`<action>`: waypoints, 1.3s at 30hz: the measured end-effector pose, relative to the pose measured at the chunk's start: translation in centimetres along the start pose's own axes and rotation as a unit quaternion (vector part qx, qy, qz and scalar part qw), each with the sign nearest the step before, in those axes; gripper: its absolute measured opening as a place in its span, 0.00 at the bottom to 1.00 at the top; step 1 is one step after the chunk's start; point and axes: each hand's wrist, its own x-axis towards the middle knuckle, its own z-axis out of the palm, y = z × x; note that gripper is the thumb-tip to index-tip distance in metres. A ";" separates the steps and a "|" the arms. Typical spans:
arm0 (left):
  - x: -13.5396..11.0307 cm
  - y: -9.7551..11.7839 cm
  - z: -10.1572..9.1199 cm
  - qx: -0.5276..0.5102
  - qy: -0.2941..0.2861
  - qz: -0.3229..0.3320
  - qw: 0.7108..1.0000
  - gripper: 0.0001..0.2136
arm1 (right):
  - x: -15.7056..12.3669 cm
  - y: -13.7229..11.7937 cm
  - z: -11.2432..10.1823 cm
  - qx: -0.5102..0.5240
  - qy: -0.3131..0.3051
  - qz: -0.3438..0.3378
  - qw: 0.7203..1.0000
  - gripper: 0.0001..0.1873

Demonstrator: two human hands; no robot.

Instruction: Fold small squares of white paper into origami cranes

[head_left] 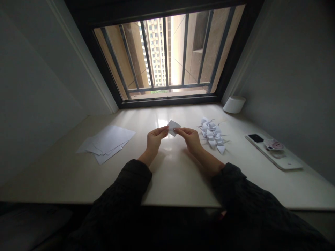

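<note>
A small folded piece of white paper [173,127], roughly diamond-shaped, is held up over the middle of the table. My left hand [155,138] pinches its left edge between thumb and fingers. On the opposite side, my right hand [191,137] pinches the paper's right corner. To the right of that hand lie several folded white paper cranes [212,133] in a cluster with thin pointed ends. A loose stack of white paper sheets [111,140] rests to the left.
A white phone [281,158] with a cartoon grip lies at the right. A white cylindrical object [234,104] leans in the far right corner. Behind the pale tabletop [172,184] is a dark-framed window [167,101] with bars.
</note>
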 end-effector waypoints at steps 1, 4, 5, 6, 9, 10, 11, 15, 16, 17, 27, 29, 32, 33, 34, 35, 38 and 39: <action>0.0 0.0 0.0 -0.005 0.001 -0.004 1.000 0.15 | 0.0 0.1 0.0 0.007 0.000 0.003 1.000 0.14; 0.0 0.0 0.1 -0.018 0.002 -0.015 1.000 0.15 | 0.1 0.2 0.1 0.023 0.001 0.011 1.000 0.13; 0.0 0.0 0.1 -0.020 0.003 -0.017 1.000 0.16 | 0.2 0.3 0.1 0.026 0.001 0.014 1.000 0.13; 0.0 0.0 0.1 -0.021 0.004 -0.018 1.000 0.16 | 0.2 0.4 0.1 0.028 0.001 0.016 0.999 0.13; 0.0 0.0 0.2 -0.018 0.007 -0.016 1.000 0.16 | 0.2 0.5 0.1 0.030 -0.001 0.018 0.999 0.13; -0.1 0.0 0.2 -0.018 0.007 -0.016 1.000 0.16 | 0.2 0.6 0.1 0.030 -0.002 0.016 0.999 0.14; -0.1 0.1 0.3 -0.019 0.006 -0.016 1.000 0.15 | 0.2 0.6 0.1 0.031 -0.003 0.015 0.999 0.14; -0.2 0.1 0.3 -0.020 0.004 -0.011 1.000 0.15 | 0.2 0.6 -0.2 0.015 -0.003 0.011 1.000 0.14; -0.2 0.0 0.3 -0.019 0.005 -0.008 1.000 0.15 | 0.3 0.6 -0.2 0.006 -0.003 0.012 1.000 0.15; -0.2 0.0 0.3 -0.017 0.005 -0.006 1.000 0.15 | 0.3 0.6 -0.3 -0.004 -0.002 0.015 1.000 0.16; -0.2 0.0 0.4 -0.023 0.011 -0.008 1.000 0.16 | 0.5 0.9 -0.1 0.020 0.009 0.035 0.999 0.15; -0.1 -0.2 0.3 -0.022 0.005 -0.005 1.000 0.15 | 0.4 0.9 -0.2 0.024 0.004 0.030 0.999 0.14; 0.0 -0.4 0.0 -0.014 -0.010 0.007 1.000 0.18 | 0.3 0.7 -0.1 0.025 0.001 0.025 0.999 0.14; 0.0 -0.4 0.0 -0.011 -0.017 0.012 1.000 0.20 | 0.2 0.7 -0.1 0.024 0.001 0.025 0.999 0.14; 0.0 -0.4 -0.1 -0.008 -0.024 0.015 1.000 0.22 | 0.2 0.6 -0.1 0.023 0.003 0.025 0.999 0.14; 0.0 -0.4 -0.1 -0.005 -0.030 0.018 0.999 0.25 | 0.1 0.5 0.0 0.022 0.004 0.025 0.999 0.15; -0.1 -0.1 0.0 0.015 -0.042 0.022 0.999 0.30 | 0.1 0.3 0.0 0.030 0.005 0.025 0.999 0.15; -0.2 -0.1 0.0 0.022 -0.045 0.023 0.998 0.30 | 0.1 0.3 0.1 0.034 0.003 0.024 0.999 0.14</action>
